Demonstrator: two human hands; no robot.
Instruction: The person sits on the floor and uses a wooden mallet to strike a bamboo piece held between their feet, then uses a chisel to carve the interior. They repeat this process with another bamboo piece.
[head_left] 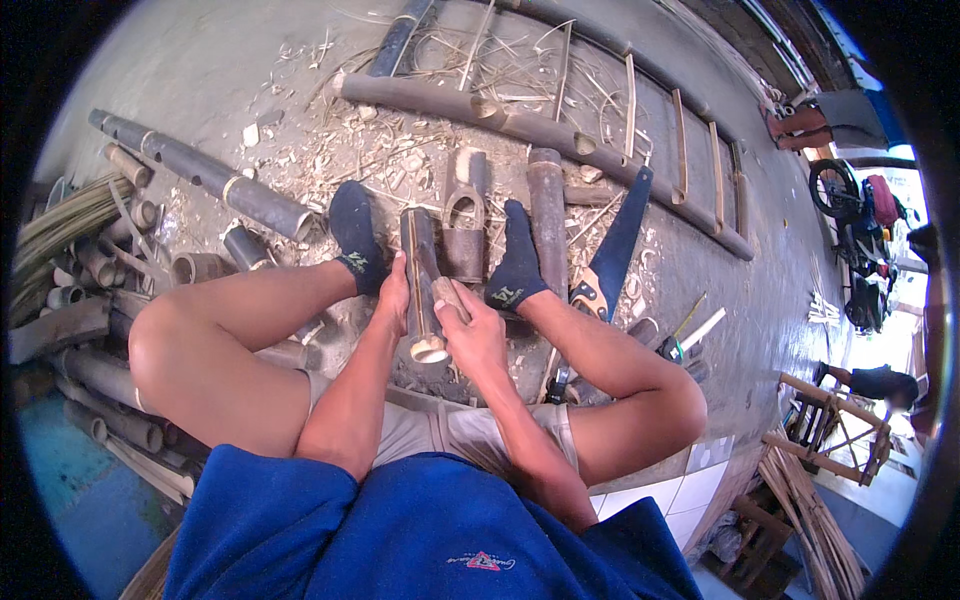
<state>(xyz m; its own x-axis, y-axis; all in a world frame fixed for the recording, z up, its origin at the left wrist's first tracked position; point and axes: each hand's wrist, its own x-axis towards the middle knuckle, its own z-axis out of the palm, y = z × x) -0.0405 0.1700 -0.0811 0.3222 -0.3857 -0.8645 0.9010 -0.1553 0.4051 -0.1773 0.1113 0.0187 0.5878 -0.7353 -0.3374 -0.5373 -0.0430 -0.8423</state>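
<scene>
Between my feet a dark bamboo tube [418, 245] stands tilted, its pale cut end toward me and a light line along its length. My left hand [393, 297] is closed against its left side, the fingertips partly hidden behind it. My right hand [477, 335] grips a short brown wooden handle [450, 298] at the tube's right side; any blade on it is hidden. Just beyond my right hand lies a bamboo piece with a rounded notch [464, 240]. Another brown bamboo tube [546, 215] lies beside my right foot.
A handsaw [618, 240] rests right of my right foot. Beyond lies a ladder-like bamboo frame [520, 125] amid shavings [385, 150]. Far left are a long holed bamboo pole [200, 170] and stacked bamboo tubes [110, 385]. A wooden frame [830, 425] and motorbike [865, 240] stand far right.
</scene>
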